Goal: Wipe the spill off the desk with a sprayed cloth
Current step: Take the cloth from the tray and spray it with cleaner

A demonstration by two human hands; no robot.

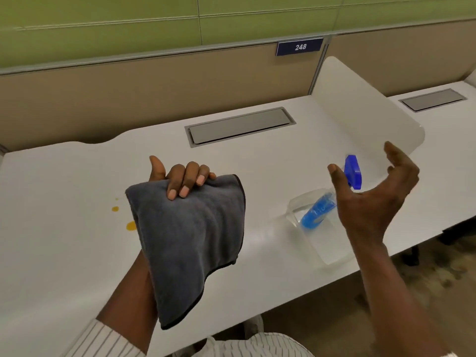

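Spill (130, 225) comes first from my left: a few orange drops on the white desk (64, 202), one larger blot lying just beside the hanging edge of the cloth and two smaller specks above it. None of it looks wiped yet.

Next along, my left hand (180, 181) is clenched over the top edge of the grey cloth (190, 240), fingers curled over the front and thumb up behind. The cloth hangs folded from that grip, held up off the desk, its long axis running down towards my body. I cannot tell whether it is damp.

Further right, the spray bottle (319, 210) lies on its side on the desk. It is clear, with blue inside and a blue trigger head (353, 172). Its long axis runs diagonally, base towards the near edge, head pointing away and to the right.

Last, my right hand (373, 199) is open and holds nothing, palm turned left, fingers and thumb spread in a loose cup. It hovers just right of the bottle's neck, partly in front of it from my view, with the trigger head showing between thumb and fingers.

As I judge it, the right hand is much the nearer to the bottle, which lies just left of and below that palm. Picking it up calls for closing around the neck across the diagonal, then tipping the nozzle towards the cloth on the left.
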